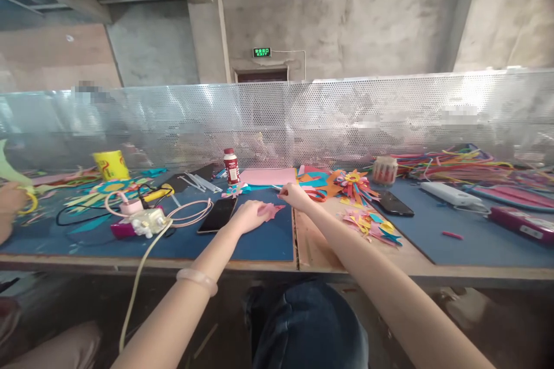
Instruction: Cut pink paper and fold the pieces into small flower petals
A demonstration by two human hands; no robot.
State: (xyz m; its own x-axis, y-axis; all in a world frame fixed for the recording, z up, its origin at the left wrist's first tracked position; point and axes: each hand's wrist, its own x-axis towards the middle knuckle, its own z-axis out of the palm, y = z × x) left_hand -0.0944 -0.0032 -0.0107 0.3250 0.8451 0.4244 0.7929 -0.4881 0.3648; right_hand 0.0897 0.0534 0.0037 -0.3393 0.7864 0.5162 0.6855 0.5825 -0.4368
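My left hand [250,217] rests on the blue mat [268,239] and pinches a small pink paper cut-out [272,210] between its fingers. My right hand [295,195] is closed just beyond it, its fingertips pinched around something thin near scissors with red handles [315,194]; what it holds is too small to name. A black phone [217,214] lies left of my left hand. A pink paper sheet [268,176] and a small red-capped bottle [231,166] sit farther back. A finished paper flower [354,183] lies to the right.
Another person's hand [11,199] works at the far left edge. A power strip with cables [145,222], a yellow cup [110,164], a second phone [392,203], paper scraps [372,225] and coloured strips [454,164] cover the bench. A perforated metal screen [303,118] closes the back.
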